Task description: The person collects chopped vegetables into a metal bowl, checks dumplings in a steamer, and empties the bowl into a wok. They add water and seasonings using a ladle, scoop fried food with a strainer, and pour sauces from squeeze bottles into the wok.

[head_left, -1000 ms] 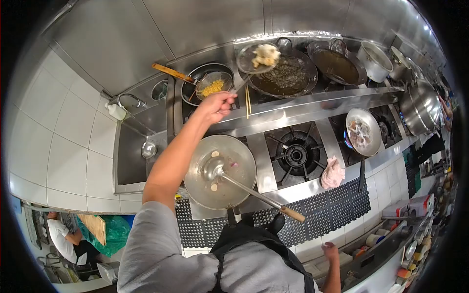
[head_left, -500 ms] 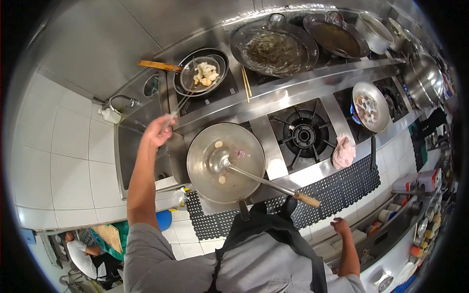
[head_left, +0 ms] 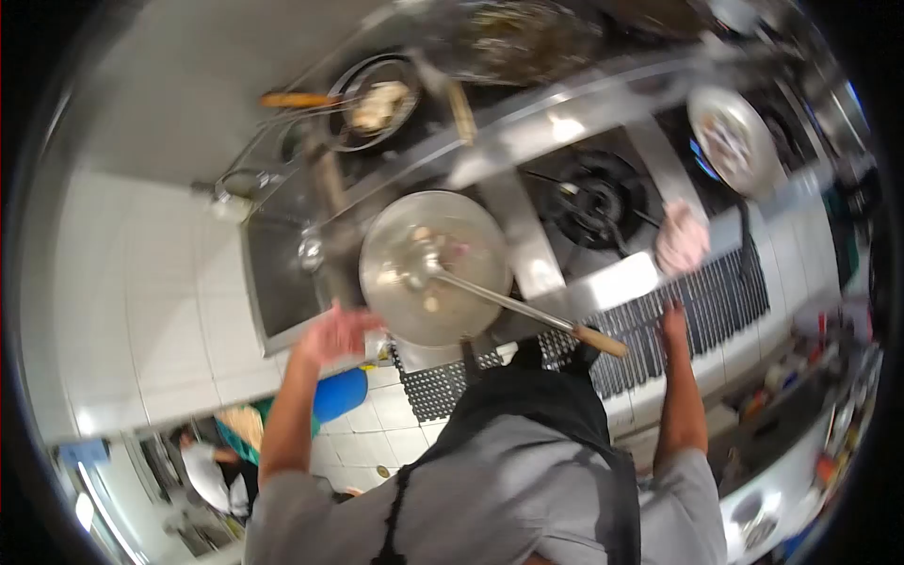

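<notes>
My left hand is by the left rim of a large steel wok, fingers stretched out and holding nothing visible. A ladle rests in the wok, its wooden-ended handle over the right rim. Small pale pieces and a purplish bit lie around its bowl. My right hand hangs just below a pink cloth at the stove's front edge; motion blur hides its fingers. At the back left, a wire strainer holding pale food pieces rests on a pan with a wooden handle.
An open burner lies right of the wok. Beyond it, a frying pan with food sits over a blue flame. Chopsticks and a large pan are at the back. A sink is left; another person is lower left.
My left hand has let go of the strainer's handle and come down toward the wok. My right hand has moved up toward the pink cloth. The view has shifted and blurred.
</notes>
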The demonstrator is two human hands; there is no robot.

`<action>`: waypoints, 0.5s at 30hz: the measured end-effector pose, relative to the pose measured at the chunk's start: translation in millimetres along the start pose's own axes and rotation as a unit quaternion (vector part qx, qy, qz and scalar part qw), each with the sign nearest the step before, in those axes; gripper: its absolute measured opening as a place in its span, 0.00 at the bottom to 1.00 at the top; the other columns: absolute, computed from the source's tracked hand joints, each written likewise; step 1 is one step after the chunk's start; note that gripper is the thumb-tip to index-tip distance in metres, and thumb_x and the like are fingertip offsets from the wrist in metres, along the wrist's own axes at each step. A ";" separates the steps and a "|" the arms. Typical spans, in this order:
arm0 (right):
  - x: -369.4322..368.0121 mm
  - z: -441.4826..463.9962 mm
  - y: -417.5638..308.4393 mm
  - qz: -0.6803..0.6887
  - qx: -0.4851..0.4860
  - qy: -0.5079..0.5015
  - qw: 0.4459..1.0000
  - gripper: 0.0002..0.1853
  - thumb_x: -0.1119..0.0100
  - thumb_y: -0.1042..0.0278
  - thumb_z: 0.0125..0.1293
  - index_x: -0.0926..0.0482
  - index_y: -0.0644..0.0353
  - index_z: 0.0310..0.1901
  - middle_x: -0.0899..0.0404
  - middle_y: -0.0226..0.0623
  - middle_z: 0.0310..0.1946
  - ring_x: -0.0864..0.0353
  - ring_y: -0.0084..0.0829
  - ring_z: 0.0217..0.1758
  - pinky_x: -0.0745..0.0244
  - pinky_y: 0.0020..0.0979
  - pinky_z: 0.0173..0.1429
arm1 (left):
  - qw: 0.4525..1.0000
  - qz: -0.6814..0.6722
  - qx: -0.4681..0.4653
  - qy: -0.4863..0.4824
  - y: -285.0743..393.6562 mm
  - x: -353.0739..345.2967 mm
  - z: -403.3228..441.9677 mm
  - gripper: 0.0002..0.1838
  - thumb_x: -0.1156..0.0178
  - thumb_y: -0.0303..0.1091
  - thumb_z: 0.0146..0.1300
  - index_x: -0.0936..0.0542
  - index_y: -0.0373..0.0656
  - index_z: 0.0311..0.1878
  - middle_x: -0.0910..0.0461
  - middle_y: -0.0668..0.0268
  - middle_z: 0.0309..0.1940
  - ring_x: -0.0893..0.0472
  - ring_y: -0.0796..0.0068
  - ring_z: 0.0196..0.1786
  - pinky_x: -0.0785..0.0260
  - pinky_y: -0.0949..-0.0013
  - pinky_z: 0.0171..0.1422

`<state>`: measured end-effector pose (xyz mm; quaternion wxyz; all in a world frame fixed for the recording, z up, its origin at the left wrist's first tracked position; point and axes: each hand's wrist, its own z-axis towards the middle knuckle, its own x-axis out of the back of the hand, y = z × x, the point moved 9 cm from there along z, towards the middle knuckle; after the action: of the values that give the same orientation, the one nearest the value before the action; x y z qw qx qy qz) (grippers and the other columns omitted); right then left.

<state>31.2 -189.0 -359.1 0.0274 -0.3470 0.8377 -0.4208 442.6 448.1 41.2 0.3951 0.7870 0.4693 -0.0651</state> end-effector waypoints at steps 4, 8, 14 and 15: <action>-50.7 -14.1 -38.8 0.316 -0.139 0.007 0.938 0.32 0.53 0.43 0.77 0.37 0.49 0.76 0.37 0.36 0.76 0.34 0.44 0.70 0.27 0.53 0.61 | 0.808 0.579 0.062 -0.089 -184.6 -67.1 -36.2 0.26 0.41 0.44 0.74 0.24 0.34 0.66 0.20 0.59 0.63 0.16 0.71 0.49 0.24 0.62 0.61; -93.9 -33.5 -78.3 0.297 -0.110 -0.116 0.941 0.22 0.55 0.55 0.78 0.29 0.47 0.69 0.22 0.28 0.56 0.24 0.31 0.53 0.22 0.40 0.55 | 0.820 0.553 0.142 0.032 -279.5 -40.1 -83.7 0.25 0.42 0.43 0.75 0.23 0.35 0.66 0.19 0.59 0.62 0.17 0.70 0.52 0.26 0.63 0.63; -56.2 -36.2 -119.1 0.442 -0.070 0.039 0.894 0.24 0.46 0.67 0.75 0.31 0.53 0.71 0.21 0.33 0.53 0.21 0.32 0.48 0.21 0.31 0.45 | 0.854 0.395 0.206 0.267 -328.1 17.5 -152.4 0.23 0.44 0.43 0.77 0.22 0.36 0.65 0.18 0.61 0.61 0.19 0.69 0.57 0.28 0.64 0.66; -57.1 -25.0 -117.1 0.428 -0.065 0.010 0.901 0.23 0.46 0.67 0.76 0.31 0.53 0.71 0.20 0.33 0.52 0.20 0.31 0.47 0.21 0.30 0.45 | 0.855 0.380 0.205 0.286 -329.5 11.7 -156.3 0.23 0.44 0.43 0.77 0.22 0.37 0.65 0.18 0.61 0.60 0.19 0.69 0.58 0.28 0.65 0.66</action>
<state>131.4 -184.8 -272.2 0.1739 0.0481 0.9312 -0.3166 146.8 644.4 -42.9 0.0665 0.9513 0.2016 0.2236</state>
